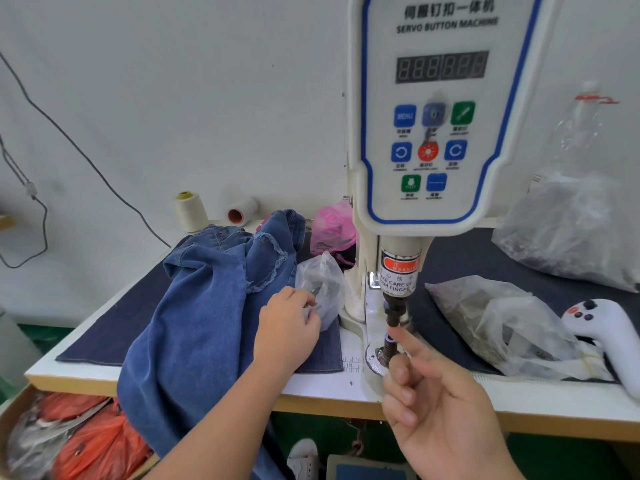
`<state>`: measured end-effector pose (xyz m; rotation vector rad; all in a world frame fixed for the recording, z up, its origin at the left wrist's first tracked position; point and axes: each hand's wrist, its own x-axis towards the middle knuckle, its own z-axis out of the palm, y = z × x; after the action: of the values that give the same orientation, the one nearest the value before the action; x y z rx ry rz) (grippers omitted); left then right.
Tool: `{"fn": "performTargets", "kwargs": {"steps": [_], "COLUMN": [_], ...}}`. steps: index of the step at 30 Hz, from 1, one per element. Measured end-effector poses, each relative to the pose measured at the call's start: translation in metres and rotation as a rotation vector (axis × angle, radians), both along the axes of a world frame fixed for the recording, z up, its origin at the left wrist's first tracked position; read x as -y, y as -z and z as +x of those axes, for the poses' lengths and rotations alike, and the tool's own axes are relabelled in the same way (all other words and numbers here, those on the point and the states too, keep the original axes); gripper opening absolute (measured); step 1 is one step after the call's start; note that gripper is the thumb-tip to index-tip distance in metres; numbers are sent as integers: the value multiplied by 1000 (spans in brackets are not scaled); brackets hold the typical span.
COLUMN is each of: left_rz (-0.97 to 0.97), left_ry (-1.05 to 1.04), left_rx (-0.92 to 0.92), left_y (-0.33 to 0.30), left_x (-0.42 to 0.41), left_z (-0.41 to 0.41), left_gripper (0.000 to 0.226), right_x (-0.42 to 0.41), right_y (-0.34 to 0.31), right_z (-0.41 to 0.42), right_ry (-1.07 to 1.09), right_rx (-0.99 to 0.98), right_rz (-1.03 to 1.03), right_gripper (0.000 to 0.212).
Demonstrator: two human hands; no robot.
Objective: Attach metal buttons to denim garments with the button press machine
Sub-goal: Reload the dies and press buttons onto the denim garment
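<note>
The white servo button machine [429, 109] stands at the table's centre, its black press head [394, 308] just above the lower die [388, 344]. My right hand [440, 403] is raised in front of the die, index finger pointing up toward the press head, the other fingers loosely curled, nothing visible in it. My left hand [289, 327] reaches into a small clear plastic bag [322, 285] beside the machine, its fingertips hidden in the plastic. A blue denim garment [194, 317] lies crumpled on the left and hangs over the front edge.
Dark denim mats [114, 327] cover the table. Clear bags of small parts [491, 327] and a white handheld controller [602, 334] lie right of the machine. A pink bag [334, 225] and two thread cones [190, 211] stand behind. Orange bags [97, 441] fill a box below left.
</note>
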<state>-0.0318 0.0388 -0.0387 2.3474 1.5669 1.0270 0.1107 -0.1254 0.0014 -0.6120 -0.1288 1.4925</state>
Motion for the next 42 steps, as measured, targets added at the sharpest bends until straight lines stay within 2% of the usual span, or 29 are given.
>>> {"fn": "performTargets", "kwargs": {"steps": [2,4,7,9,11,13,15,16,18,20,22,24,30,34,39,42], "left_rz": [-5,58,152,170,93,-138,-435,-514,-487,-350,-252,-152,161,242,295,265], "left_ry": [49,53,-18,-121,-261,-433,-507,-513,-525,-552,-528,-496,-475,-404,-340,-294], "left_rx": [200,264,210,54,-172,-341,-364,-345,-318,-267,-121,38,347,541,581,576], "left_y": [-8,-24,-53,-69,-79,-79,-69,-60,-42,-34,-32,-31,-43,-71,-105,-118], "left_x": [-1,-9,-39,-68,-98,-119,-129,-129,-128,-126,-123,-112,-49,-8,46,85], "left_z": [-4,-8,-14,-22,-33,-45,-52,-52,-52,-55,-61,-65,-79,-101,-124,-127], "left_gripper": [10,10,9,9,23,58,96,103,89,59,33,20,26,22,17,17], "right_x": [3,3,1,0,-2,-3,-3,-3,-4,-4,-4,-4,0,2,20,36], "right_y": [6,10,12,14,20,30,37,39,43,46,46,43,47,46,33,12], "right_z": [4,8,16,24,35,45,48,48,45,45,47,49,48,41,19,-1], "right_ry": [13,55,107,136,187,209,207,198,165,124,102,115,153,144,137,171], "right_rx": [58,107,161,202,269,327,360,385,459,531,552,552,651,748,929,1115], "right_rz": [-25,-38,-46,-56,-66,-64,-29,-11,-1,-12,-22,-29,-21,-3,89,227], "right_gripper": [43,40,28,24,19,21,19,16,15,17,17,17,23,29,37,25]}}
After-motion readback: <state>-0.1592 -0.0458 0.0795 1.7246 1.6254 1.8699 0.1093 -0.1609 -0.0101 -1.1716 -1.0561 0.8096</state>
